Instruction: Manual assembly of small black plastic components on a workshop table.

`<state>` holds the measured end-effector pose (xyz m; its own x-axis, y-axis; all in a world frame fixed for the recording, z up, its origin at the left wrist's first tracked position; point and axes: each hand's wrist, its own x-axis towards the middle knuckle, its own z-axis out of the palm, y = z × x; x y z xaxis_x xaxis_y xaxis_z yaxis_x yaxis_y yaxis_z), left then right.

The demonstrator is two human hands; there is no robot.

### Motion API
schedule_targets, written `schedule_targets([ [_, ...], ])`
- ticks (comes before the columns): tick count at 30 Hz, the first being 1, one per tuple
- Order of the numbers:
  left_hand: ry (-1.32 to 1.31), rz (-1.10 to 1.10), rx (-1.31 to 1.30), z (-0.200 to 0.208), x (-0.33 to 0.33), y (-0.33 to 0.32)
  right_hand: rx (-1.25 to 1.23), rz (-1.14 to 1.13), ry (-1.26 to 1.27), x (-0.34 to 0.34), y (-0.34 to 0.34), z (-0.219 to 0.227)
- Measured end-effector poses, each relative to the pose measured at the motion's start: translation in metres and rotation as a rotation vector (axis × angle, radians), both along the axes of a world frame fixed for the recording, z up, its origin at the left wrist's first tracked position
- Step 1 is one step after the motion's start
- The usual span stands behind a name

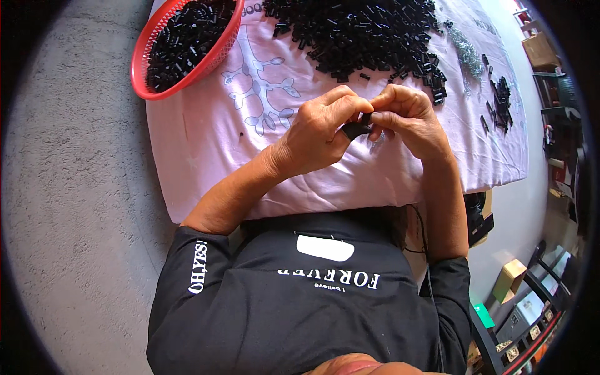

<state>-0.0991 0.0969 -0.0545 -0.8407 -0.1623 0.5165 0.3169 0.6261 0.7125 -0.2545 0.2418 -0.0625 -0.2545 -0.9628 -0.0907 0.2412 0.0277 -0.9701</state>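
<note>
Both hands meet above the near middle of the cloth-covered table, closed and fingertip to fingertip. My left hand [322,128] pinches a small black piece [367,117], and black material [356,130] shows at its fingers; I cannot tell if that is a finger cover. My right hand [412,122] has its thumb and forefinger closed on the same small piece from the other side. Fingers hide most of it. Just beyond the hands spreads a large heap of short black cylindrical parts [369,37].
A red plastic basket [139,65] at the far left holds more black parts. To the right lie a pile of small clear or silvery pieces [465,53] and a group of slim black pieces [500,106]. The pink patterned cloth [206,144] drapes over the table's edge.
</note>
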Motion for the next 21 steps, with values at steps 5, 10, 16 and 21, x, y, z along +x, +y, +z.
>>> schedule_targets([
  [5, 0.062, 0.179, -0.071, 0.020, 0.000, -0.030, -0.031, -0.214, 0.043, -0.004, -0.002, -0.002],
  [10, 0.186, 0.701, -0.276, 0.045, 0.022, -0.101, -0.043, -0.446, 0.164, -0.010, -0.003, -0.017],
  [16, 0.112, 0.995, -0.482, 0.043, 0.048, -0.151, -0.010, -0.507, 0.296, -0.006, -0.006, -0.016],
  [21, -0.029, 1.076, -0.556, 0.043, 0.045, -0.146, 0.001, -0.485, 0.307, -0.005, -0.006, -0.017],
])
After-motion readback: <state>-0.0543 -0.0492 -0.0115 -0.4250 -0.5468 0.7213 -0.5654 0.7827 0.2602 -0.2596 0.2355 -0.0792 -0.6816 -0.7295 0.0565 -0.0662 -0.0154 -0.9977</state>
